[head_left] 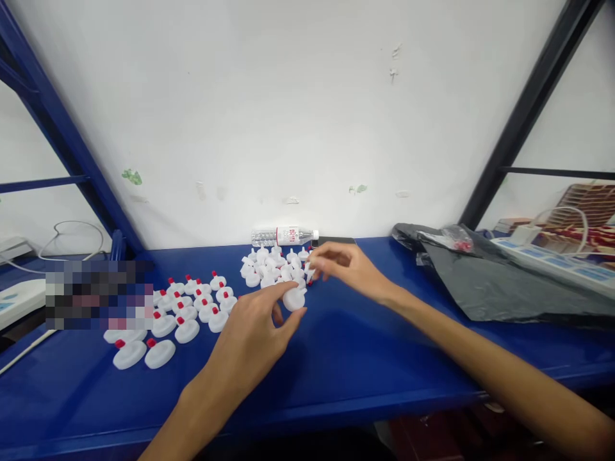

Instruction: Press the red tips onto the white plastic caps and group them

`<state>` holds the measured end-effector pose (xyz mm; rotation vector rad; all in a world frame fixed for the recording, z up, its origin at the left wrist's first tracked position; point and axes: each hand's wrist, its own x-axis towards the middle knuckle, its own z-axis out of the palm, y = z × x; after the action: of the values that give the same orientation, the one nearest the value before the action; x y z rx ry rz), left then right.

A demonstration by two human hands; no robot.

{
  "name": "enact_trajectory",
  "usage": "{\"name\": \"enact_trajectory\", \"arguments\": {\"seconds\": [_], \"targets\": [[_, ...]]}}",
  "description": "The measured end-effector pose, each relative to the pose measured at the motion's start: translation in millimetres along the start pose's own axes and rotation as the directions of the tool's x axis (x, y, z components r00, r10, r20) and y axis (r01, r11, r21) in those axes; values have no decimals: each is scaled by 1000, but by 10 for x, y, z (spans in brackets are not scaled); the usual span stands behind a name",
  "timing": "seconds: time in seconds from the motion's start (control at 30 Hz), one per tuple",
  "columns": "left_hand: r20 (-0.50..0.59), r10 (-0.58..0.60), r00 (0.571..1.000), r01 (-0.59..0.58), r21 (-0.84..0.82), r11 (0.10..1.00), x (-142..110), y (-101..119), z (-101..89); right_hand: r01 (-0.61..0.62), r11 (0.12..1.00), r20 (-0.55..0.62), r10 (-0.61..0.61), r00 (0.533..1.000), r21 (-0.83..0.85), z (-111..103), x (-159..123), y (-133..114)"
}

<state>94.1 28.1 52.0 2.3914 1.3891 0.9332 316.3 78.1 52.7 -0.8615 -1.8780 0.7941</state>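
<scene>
My left hand [259, 320] pinches a white round plastic piece with a short nozzle [295, 298] between thumb and fingertips, above the blue tabletop. Just beyond it lies a heap of similar white nozzle pieces [269, 266], none with a visible red tip. At the heap's right edge is my right hand [339, 266], fingers curled and closed together. A bit of red shows below its fingertips, but whatever they hold cannot be made out. To the left, several white pieces with red caps [186, 330] stand spread on the table, some partly hidden behind my left hand.
Behind the heap a clear plastic bottle [288, 236] lies on its side against the wall, beside a dark flat object [336, 242]. Black plastic sheeting [480, 282] covers the table's right part, near a power strip [557, 259]. Blue frame posts [72, 128] rise at the left.
</scene>
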Motion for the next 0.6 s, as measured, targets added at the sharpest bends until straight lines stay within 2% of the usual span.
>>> {"name": "enact_trajectory", "arguments": {"seconds": [0.03, 0.1, 0.17, 0.23, 0.33, 0.47, 0.6], "targets": [[-4, -4, 1000, 4, 15, 1000, -5, -11, 6, 1, 986, -87, -15, 996, -165, -103, 28, 100], [-4, 10, 1000, -9, 38, 999, -9, -44, 16, -68, 866, -214, -46, 976, -496, -322, 74, 334], [-16, 42, 999, -41, 57, 997, -2, -77, 30, -168, 753, -228, 25, 973, -636, -509, 99, 563], [-28, 70, 997, -68, 78, 995, 10, -98, 46, -239, 696, -227, 112, 967, -677, -623, 106, 739], [-18, 95, 995, -93, 106, 990, 23, -102, 62, -291, 668, -209, 203, 957, -685, -662, 104, 867], [15, 113, 994, -114, 153, 982, 16, -92, 70, -312, 664, -192, 250, 949, -679, -619, 101, 864], [35, 107, 994, -111, 175, 978, 5, -93, 72, -278, 665, -145, 249, 958, -694, -615, 90, 797]]}}
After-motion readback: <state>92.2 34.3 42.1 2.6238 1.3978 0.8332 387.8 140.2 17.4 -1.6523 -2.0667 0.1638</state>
